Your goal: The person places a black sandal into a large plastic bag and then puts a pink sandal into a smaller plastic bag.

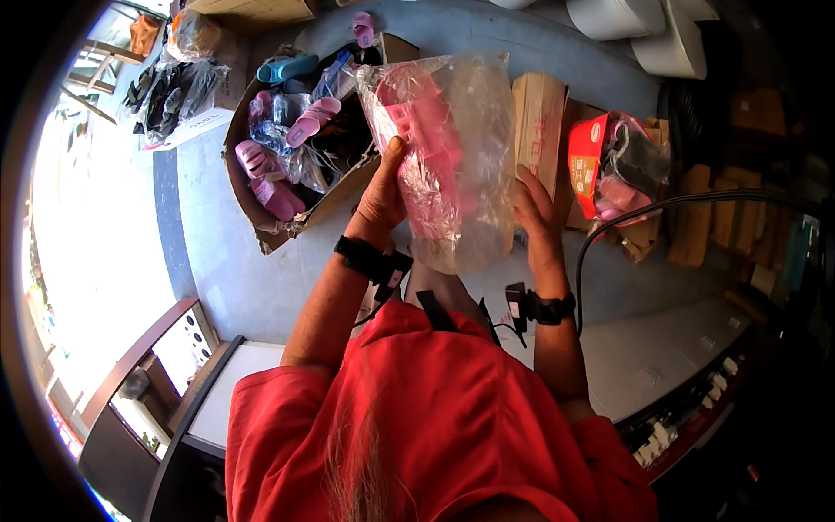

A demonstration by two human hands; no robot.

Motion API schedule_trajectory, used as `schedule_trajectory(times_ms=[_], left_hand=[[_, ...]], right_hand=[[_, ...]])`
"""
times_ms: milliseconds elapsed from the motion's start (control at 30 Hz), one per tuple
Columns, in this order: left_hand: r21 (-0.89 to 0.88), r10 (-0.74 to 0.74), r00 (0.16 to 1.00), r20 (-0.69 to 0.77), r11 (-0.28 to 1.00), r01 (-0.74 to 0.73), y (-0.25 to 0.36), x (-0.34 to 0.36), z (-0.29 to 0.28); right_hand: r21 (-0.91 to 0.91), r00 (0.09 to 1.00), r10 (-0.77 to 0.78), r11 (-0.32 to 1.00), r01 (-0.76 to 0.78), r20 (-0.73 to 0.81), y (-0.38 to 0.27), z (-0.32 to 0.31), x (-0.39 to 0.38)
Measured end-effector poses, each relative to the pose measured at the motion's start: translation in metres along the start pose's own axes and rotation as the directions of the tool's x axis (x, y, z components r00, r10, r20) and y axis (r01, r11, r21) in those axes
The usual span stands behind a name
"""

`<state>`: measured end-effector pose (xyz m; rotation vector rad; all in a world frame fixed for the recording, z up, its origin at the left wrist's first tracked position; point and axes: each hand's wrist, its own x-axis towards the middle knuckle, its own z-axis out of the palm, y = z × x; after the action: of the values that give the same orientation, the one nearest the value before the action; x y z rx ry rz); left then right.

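In front of me is a clear plastic bag (pixel 487 165) with pink slippers (pixel 426 157) bunched in its left part. The bag's right part is flat and see-through. My left hand (pixel 383 200) is closed on the bag's left edge, its thumb over the slippers and its other fingers hidden behind. At the right edge, my right hand (pixel 537 217) holds the plastic with bent fingers, their tips partly hidden. Beyond my left hand stands an open cardboard box (pixel 326 209) holding pink slippers (pixel 277 198), a blue slipper (pixel 289 68) and wrapped pairs.
A tall brown carton (pixel 537 122) stands beyond my right hand. Beside it is a red bag (pixel 591 161) with footwear in and around it. A black cable (pixel 687 198) arches across the right. White tubs (pixel 665 43) stand at the far right, and a box of dark items (pixel 174 104) at the far left.
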<state>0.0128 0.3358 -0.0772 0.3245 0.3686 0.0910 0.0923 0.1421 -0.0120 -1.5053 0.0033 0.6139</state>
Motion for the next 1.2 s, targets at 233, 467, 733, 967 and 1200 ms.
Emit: schedule_trajectory(times_ms=[233, 467, 733, 967, 1200], left_hand=[[-0.044, -0.059, 0.995, -0.074, 0.997, 0.056, 0.004, -0.009, -0.017], [0.085, 0.197, 0.932, -0.304, 0.980, -0.180, 0.022, -0.014, -0.066], [0.132, 0.228, 0.853, -0.469, 0.973, -0.187, 0.022, -0.034, -0.125], [0.094, 0.190, 0.824, -0.534, 0.982, -0.165, -0.005, -0.036, -0.154], [0.079, 0.142, 0.811, -0.568, 0.990, -0.118, -0.019, -0.034, -0.183]], right_hand=[[0.034, 0.987, 0.076, 0.996, -0.082, 0.145, 0.052, -0.006, 0.035], [-0.006, 0.972, 0.177, 0.984, -0.180, -0.156, 0.096, -0.072, 0.057], [0.003, 0.819, 0.508, 0.850, -0.526, -0.268, 0.190, -0.110, 0.045], [-0.039, 0.727, 0.655, 0.737, -0.675, -0.206, 0.262, -0.106, 0.036], [-0.132, 0.640, 0.741, 0.627, -0.768, -0.201, 0.315, -0.115, 0.036]])
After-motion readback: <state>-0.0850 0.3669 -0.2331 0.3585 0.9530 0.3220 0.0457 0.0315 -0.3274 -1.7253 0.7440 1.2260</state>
